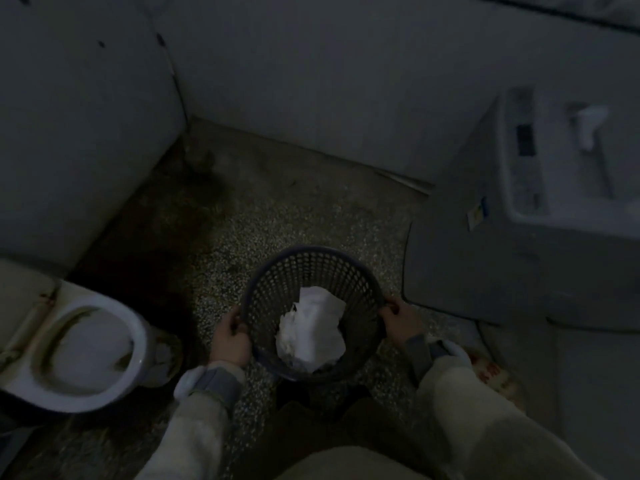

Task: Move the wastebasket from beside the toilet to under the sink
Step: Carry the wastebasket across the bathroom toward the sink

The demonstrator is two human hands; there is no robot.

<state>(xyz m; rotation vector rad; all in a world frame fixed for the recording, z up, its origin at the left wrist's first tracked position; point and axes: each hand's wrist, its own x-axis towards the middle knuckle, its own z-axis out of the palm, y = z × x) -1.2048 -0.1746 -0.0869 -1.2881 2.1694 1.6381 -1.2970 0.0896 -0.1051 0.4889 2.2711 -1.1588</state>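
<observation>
A dark blue perforated wastebasket [304,268] is in the middle of the dim view, over the speckled floor, with crumpled white paper [313,332] inside it. My left hand [230,337] grips its rim on the left side and my right hand [398,320] grips the rim on the right. The white toilet [79,344] stands at the lower left, apart from the basket. The white sink [540,174] with its tap [588,129] is at the upper right, above and to the right of the basket. Whether the basket touches the floor I cannot tell.
Pale walls [294,81] meet in a corner at the upper left. The speckled floor [277,209] stretches between toilet and sink. The sink's body reaches down at the right [467,265]. A patterned slipper [491,372] shows at the lower right.
</observation>
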